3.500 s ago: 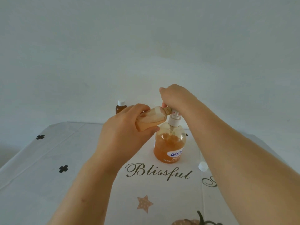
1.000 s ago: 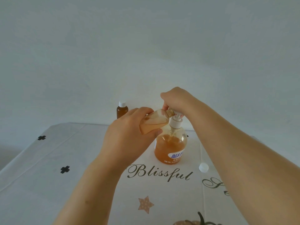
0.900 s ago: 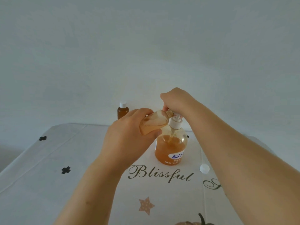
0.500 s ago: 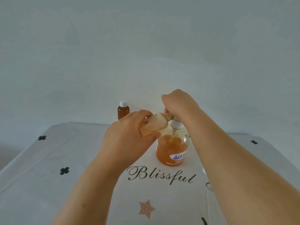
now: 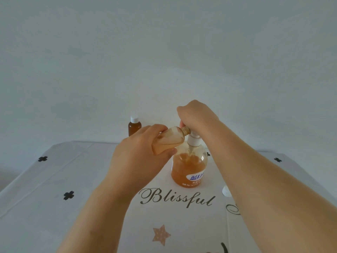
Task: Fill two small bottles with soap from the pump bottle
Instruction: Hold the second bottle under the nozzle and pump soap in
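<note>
Head view, contents entered from left to right: a white tablecloth (image 5: 45, 216) printed with black clover marks (image 5: 68, 195) is spread flat, with a pale wall (image 5: 164, 52) behind it. A capped small bottle (image 5: 134, 127), brown and closed with a white top, is stood upright at the far edge of the cloth, seen just past the knuckles of the left hand (image 5: 138, 159). That hand is held above the cloth, its fingers and thumb wrapped round a second small bottle (image 5: 168, 142). This bottle is uncapped, partly filled with amber soap (image 5: 165, 146), and tilted so that its neck points right and slightly upward, where it is brought up against the pump's outlet. A tan star (image 5: 161, 234) and the word "Blissful" (image 5: 176, 198) are printed nearer the camera. The pump bottle (image 5: 189, 167) is stood upright just beyond that lettering; more of the soap is held in it, and a blue-and-white label is turned towards the camera. Its white collar is exposed, while the pump head is covered by the right hand (image 5: 197, 115), fingers curled down over it. A loose white cap (image 5: 225, 190) is laid on the cloth to the right, half hidden by the right forearm.
</note>
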`<state>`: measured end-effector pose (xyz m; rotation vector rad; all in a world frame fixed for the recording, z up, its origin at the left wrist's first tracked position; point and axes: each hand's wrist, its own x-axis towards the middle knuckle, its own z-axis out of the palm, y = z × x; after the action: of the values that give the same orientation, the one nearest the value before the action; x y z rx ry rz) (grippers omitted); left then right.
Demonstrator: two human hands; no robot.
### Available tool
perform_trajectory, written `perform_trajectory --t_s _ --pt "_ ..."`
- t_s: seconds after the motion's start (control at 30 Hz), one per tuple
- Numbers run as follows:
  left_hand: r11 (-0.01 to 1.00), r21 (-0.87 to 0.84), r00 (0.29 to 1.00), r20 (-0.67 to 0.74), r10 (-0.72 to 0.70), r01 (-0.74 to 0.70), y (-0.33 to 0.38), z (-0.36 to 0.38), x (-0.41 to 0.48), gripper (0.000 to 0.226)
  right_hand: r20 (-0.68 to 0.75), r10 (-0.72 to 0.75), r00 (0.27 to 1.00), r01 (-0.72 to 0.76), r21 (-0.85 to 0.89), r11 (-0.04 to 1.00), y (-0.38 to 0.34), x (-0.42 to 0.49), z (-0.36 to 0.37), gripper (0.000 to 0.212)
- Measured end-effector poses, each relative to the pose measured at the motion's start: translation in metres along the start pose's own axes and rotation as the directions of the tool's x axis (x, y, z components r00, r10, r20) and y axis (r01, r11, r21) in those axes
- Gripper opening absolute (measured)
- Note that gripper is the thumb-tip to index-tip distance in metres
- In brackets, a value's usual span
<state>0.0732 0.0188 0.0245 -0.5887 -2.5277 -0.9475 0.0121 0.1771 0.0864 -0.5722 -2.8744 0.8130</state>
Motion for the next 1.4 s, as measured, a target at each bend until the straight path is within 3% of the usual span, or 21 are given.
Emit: perform_trajectory --t_s 0.23,0.57,0.83,1.4 --pt "0.999 0.002 0.998 -0.042 0.038 -0.038 0.002 0.000 -0.002 0.045 0.038 0.045 0.998 -0.045 0.014 0.999 -0.007 -0.002 -0.006 0.034" --pt "1.000 0.011 1.000 0.003 0.017 -0.017 -0.001 -0.001 0.000 0.039 -0.023 -0.003 1.000 0.003 0.009 1.000 -0.001 0.002 0.000 0.034" --pt "0.999 0.033 1.000 0.025 0.015 -0.016 -0.006 0.001 0.001 0.039 0.009 -0.030 1.000 0.030 -0.037 0.999 0.006 0.010 0.012 0.031" --pt "0.998 0.049 0.999 -0.025 0.047 -0.046 0.002 -0.003 -0.001 0.042 0.053 0.034 0.998 -0.033 -0.020 0.999 -0.007 0.002 -0.006 0.034"
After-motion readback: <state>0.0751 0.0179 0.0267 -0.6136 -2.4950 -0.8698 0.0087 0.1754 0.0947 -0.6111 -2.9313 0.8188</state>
